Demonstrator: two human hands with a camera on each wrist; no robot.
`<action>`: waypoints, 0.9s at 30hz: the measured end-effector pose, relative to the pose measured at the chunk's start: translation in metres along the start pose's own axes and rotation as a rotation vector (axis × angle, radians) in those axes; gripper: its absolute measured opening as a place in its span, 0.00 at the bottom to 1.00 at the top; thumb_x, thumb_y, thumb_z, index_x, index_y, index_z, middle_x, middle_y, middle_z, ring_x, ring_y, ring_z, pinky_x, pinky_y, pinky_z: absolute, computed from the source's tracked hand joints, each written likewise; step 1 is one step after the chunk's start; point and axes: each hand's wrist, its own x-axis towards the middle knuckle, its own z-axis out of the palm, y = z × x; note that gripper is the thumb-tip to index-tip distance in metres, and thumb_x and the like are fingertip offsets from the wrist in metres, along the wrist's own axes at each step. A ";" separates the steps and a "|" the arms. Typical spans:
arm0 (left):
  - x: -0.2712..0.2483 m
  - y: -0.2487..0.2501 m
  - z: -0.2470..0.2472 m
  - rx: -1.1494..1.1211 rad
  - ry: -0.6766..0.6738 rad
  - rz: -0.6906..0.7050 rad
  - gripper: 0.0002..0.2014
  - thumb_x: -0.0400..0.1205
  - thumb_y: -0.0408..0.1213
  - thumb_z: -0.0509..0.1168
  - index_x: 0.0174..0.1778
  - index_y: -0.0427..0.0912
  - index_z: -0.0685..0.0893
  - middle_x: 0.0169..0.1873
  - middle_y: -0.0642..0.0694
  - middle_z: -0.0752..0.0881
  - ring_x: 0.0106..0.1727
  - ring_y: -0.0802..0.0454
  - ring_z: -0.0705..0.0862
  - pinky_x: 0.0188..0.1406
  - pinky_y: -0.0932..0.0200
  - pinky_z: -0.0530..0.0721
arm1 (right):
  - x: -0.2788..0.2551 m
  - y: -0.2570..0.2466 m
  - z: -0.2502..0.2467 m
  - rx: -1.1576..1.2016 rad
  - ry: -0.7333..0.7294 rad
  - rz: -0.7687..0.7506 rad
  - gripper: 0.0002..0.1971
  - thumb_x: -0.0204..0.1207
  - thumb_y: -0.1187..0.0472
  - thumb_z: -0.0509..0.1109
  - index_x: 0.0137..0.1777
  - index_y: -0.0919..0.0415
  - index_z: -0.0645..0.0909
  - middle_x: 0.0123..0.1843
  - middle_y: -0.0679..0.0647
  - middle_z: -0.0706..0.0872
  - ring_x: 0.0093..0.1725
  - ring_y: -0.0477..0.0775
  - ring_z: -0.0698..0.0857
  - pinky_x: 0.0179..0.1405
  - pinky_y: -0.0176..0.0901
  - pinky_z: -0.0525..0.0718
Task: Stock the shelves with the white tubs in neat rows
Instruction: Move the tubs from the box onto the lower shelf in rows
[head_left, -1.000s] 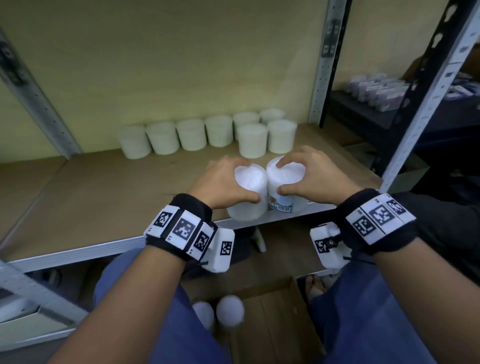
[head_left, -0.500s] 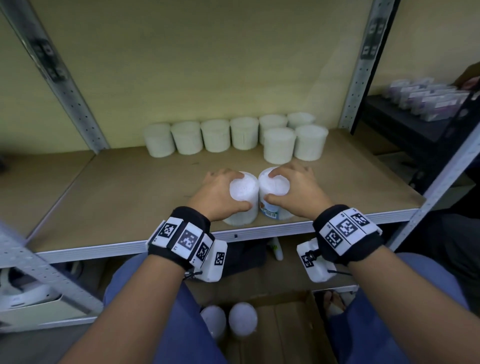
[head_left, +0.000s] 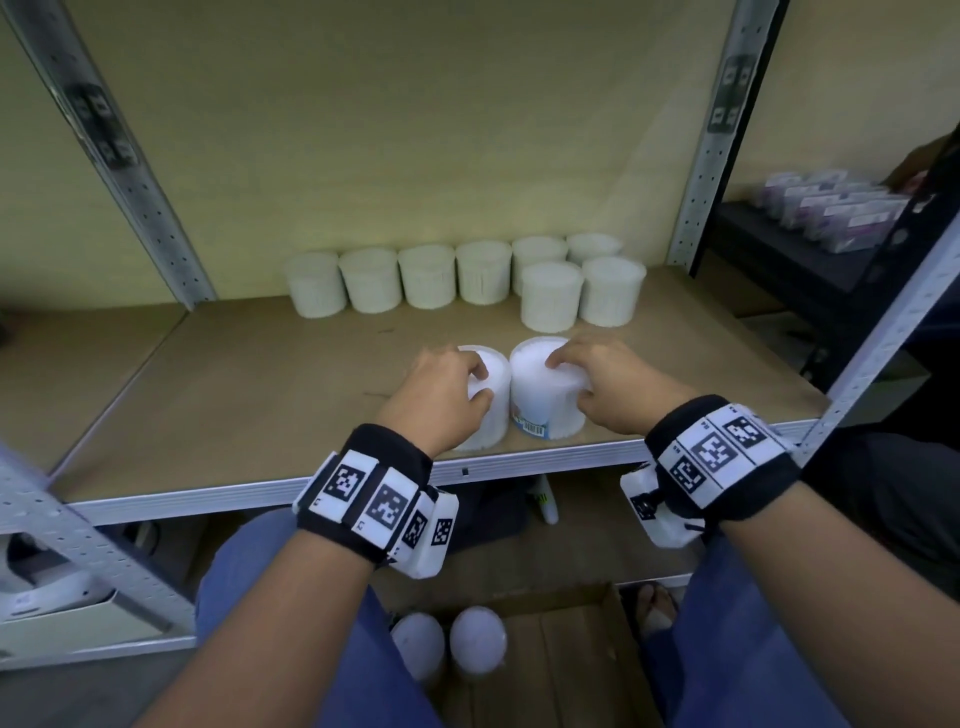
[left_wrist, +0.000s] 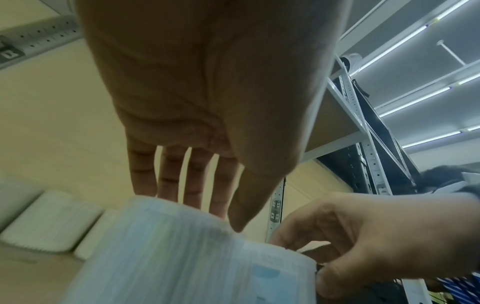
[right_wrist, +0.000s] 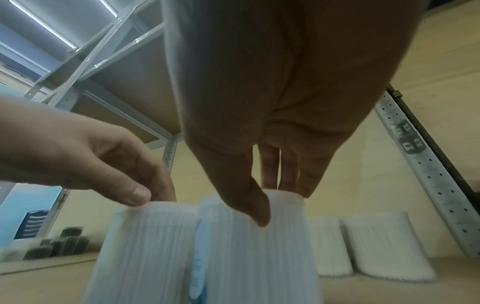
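- Both hands are carrying their tubs deeper onto the shelf (head_left: 249, 384) than a second ago, away from its front edge.
- Left hand (head_left: 441, 397) is grasping the left tub (head_left: 491, 410) by its lid rim; right hand (head_left: 605, 387) is grasping the right tub (head_left: 540, 395) likewise.
- Both tubs are standing upright, touching, near the front edge, under the fingers.
- Sliding them back level, beside the two front-row tubs (head_left: 576, 296) near the back right corner, should be keeping rows straight.
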 end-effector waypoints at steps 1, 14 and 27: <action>0.001 0.000 0.001 -0.001 0.003 0.001 0.15 0.82 0.43 0.63 0.64 0.45 0.82 0.64 0.45 0.81 0.69 0.48 0.74 0.67 0.55 0.75 | 0.000 0.001 0.001 -0.003 0.009 -0.012 0.28 0.75 0.74 0.63 0.74 0.54 0.76 0.74 0.54 0.74 0.76 0.55 0.71 0.73 0.43 0.70; 0.030 -0.029 -0.005 -0.029 0.019 -0.030 0.14 0.84 0.37 0.63 0.66 0.42 0.82 0.68 0.43 0.80 0.69 0.46 0.77 0.65 0.56 0.74 | 0.041 -0.001 0.023 0.011 0.145 -0.094 0.24 0.73 0.59 0.73 0.70 0.56 0.80 0.68 0.53 0.80 0.68 0.55 0.73 0.67 0.40 0.70; 0.107 -0.068 -0.008 -0.066 0.057 -0.081 0.13 0.83 0.32 0.64 0.64 0.40 0.83 0.66 0.41 0.81 0.65 0.46 0.80 0.59 0.61 0.75 | 0.132 -0.025 0.030 -0.054 0.213 0.001 0.23 0.77 0.57 0.71 0.71 0.60 0.79 0.67 0.59 0.82 0.68 0.60 0.75 0.66 0.46 0.74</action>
